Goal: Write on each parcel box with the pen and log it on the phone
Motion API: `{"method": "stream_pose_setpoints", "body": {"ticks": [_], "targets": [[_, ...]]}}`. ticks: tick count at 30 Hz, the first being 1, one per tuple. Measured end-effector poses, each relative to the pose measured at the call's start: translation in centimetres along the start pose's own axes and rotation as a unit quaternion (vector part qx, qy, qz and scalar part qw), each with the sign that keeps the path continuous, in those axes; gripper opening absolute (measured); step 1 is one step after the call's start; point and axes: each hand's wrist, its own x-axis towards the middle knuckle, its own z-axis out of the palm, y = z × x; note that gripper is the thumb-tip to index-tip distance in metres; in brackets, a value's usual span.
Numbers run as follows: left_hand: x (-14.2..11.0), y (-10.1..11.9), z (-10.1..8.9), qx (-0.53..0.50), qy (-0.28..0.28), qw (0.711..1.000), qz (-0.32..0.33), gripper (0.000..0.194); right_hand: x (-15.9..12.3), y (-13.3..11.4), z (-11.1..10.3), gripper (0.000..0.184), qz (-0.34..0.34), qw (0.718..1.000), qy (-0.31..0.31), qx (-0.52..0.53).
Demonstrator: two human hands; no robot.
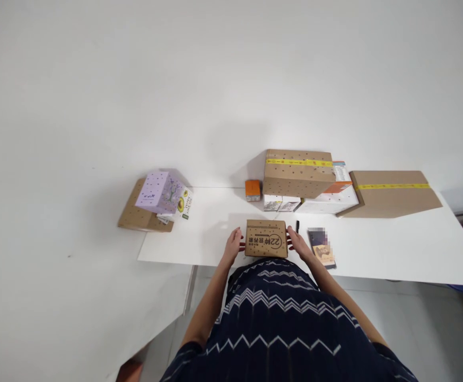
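A small brown cardboard box point(266, 239) with dark printed lettering and small marks lies in front of my body, near the table's front edge. My left hand point(234, 245) is at its left side, fingertips against the edge. At the opposite side, the fingers of my right hand point(297, 244) meet the box's right edge, so it is held between both hands. The undersides of the fingers are hidden. Just beyond my right hand lie a black marker point(297, 226) and a dark booklet or packet point(322, 248) with a picture on it.
Along the wall stand a small orange box point(252, 190), a taped carton point(298, 172) stacked on white boxes point(329, 203), and a larger taped carton point(394, 195). At left, a lilac box point(158, 192) rests on a brown carton point(133, 213), beside an avocado-printed box point(185, 203).
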Motion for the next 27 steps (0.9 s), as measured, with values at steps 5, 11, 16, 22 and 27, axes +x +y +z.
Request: {"method": "stream_pose_setpoints", "body": {"ticks": [5,11,16,22,27], "targets": [[0.3,0.1,1.3,0.029,-0.017,0.997,0.075,0.056,-0.4,-1.4,-0.4,0.067,-0.025,0.998,-0.04,0.049],[-0.3,0.0,2.0,-0.113,-0.017,0.985,0.127,0.056,-0.9,-1.1,-1.3,0.064,-0.09,0.986,0.012,0.142],[0.4,-1.2,2.4,-0.097,-0.005,0.989,0.11,0.059,-1.1,0.1,-0.6,0.059,-0.086,0.982,0.035,0.166],[1.0,-1.1,2.5,-0.073,-0.012,0.993,0.089,0.06,-0.4,0.9,-0.5,0.055,-0.07,0.985,0.043,0.153],[2.1,-0.1,2.6,0.0,-0.008,0.994,0.111,0.054,0.2,0.2,-0.5,0.058,-0.044,0.988,0.044,0.14]]}}
